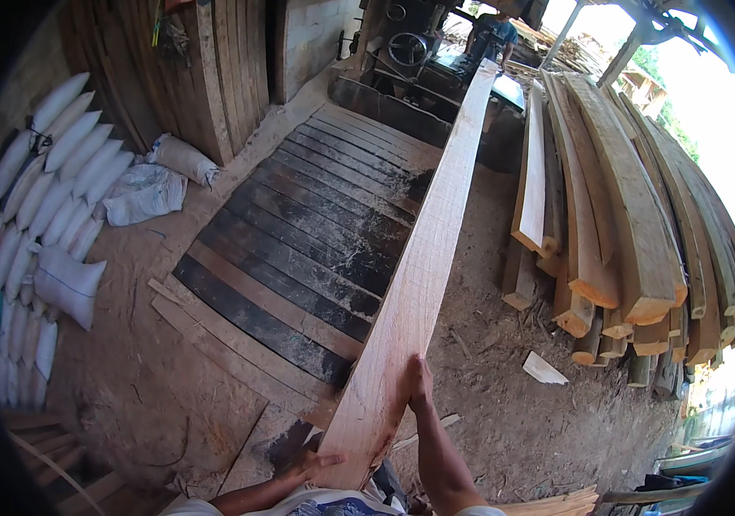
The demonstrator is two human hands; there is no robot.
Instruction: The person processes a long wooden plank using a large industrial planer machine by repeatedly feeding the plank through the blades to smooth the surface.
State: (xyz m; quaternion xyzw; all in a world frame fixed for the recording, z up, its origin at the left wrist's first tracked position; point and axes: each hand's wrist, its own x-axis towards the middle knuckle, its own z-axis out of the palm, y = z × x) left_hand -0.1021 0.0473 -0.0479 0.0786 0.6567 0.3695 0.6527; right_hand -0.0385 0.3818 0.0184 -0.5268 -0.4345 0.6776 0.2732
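Note:
A long pale wooden plank [423,267] stretches away from my body toward a machine at the far end. My left hand [314,467] grips its left edge near the close end, thumb lying on top and the other fingers mostly hidden. Farther up, my right hand [420,381] is closed round the right edge, with its fingertips out of sight. At the far end of the plank stands another person [496,34], beside the machine [415,56], which has a handwheel.
Squared timbers [621,198] are stacked on the right, ends toward me. Dark floor boards [298,232] strewn with sawdust lie left of the plank. White sacks [49,189] are piled at the far left. A pale wood offcut [544,370] rests on the dirt floor.

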